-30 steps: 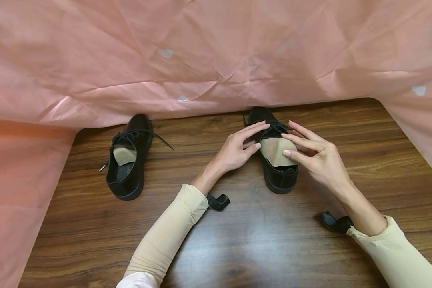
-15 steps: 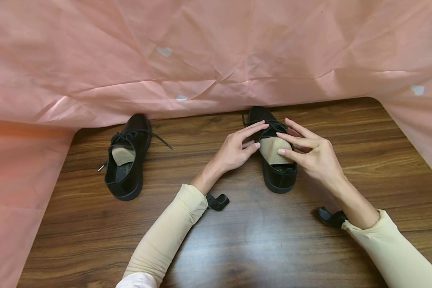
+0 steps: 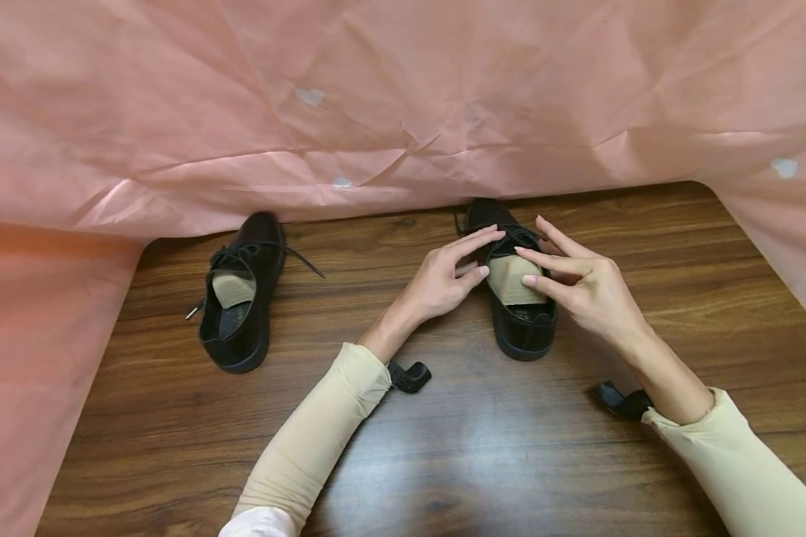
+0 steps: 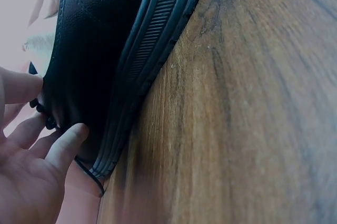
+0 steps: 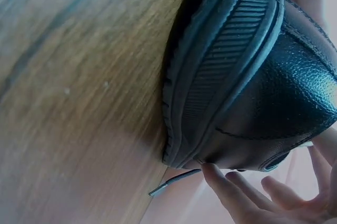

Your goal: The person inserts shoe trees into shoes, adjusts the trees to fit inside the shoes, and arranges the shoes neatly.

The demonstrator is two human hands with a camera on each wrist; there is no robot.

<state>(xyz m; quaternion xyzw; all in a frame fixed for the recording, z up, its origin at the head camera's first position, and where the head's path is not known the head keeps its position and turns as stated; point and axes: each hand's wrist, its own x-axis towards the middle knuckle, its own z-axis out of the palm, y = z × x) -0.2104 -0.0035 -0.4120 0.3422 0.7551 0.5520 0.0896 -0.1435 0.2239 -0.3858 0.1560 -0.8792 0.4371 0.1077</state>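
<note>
A black lace-up shoe [image 3: 522, 335] stands on the wood-grain surface, toe against the pink cloth. A beige shoe insert [image 3: 510, 282], like moulded cardboard, sits in its opening behind the tongue. My left hand [image 3: 439, 280] holds the shoe from its left side, thumb at the collar and fingers over the laces; the left wrist view shows these fingers on the black upper [image 4: 100, 40]. On the other side, my right hand [image 3: 594, 291] pinches the insert with thumb and index finger. Its other fingers lie along the shoe's side, seen low in the right wrist view.
A matching black shoe [image 3: 238, 347] stands to the left, with a similar beige insert [image 3: 233, 289] behind its tongue and laces trailing out. Pink cloth [image 3: 403, 112] with pale hearts rises behind and at both sides. The brown wood-grain surface [image 3: 483, 462] reflects light in front.
The insert has gone deeper toward the toe, and more dark insole shows at the heel. My right hand has moved slightly forward and left with it. The left hand has stayed nearly still.
</note>
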